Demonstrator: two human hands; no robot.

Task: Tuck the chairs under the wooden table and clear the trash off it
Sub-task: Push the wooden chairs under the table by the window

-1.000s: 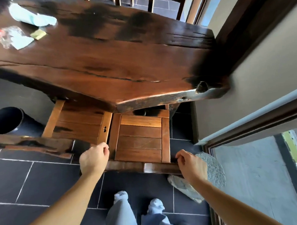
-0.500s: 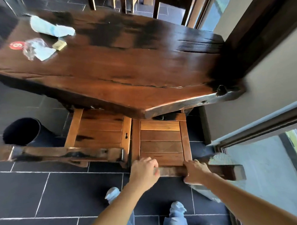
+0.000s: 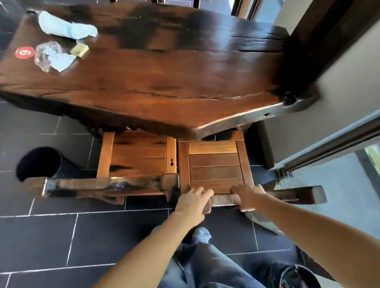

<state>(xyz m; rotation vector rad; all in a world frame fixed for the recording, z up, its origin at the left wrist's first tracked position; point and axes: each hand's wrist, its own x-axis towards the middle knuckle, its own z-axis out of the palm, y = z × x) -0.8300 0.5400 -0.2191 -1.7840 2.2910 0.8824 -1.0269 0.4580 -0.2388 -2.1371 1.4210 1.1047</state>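
Two wooden chairs stand side by side, seats partly under the near edge of the dark wooden table (image 3: 181,74). My left hand (image 3: 193,207) and my right hand (image 3: 248,198) both grip the top rail of the right chair (image 3: 214,164), close together near the rail's left end. The left chair (image 3: 139,159) sits beside it, its own top rail untouched. On the table's far left lies trash: a pale blue tissue (image 3: 66,28), crumpled clear plastic with blue paper (image 3: 52,56), a small yellow pad (image 3: 79,49) and a red round sticker (image 3: 23,52).
A black bin (image 3: 39,163) stands on the dark tiled floor left of the chairs. A wall and a sliding door frame (image 3: 337,141) run along the right. A flat grey stone (image 3: 280,183) lies by the doorstep. More chair legs show beyond the table's far edge.
Both hands slid along the right chair's top rail and now sit closer together. The chair stands further under the table beside the left chair. The view has shifted left.
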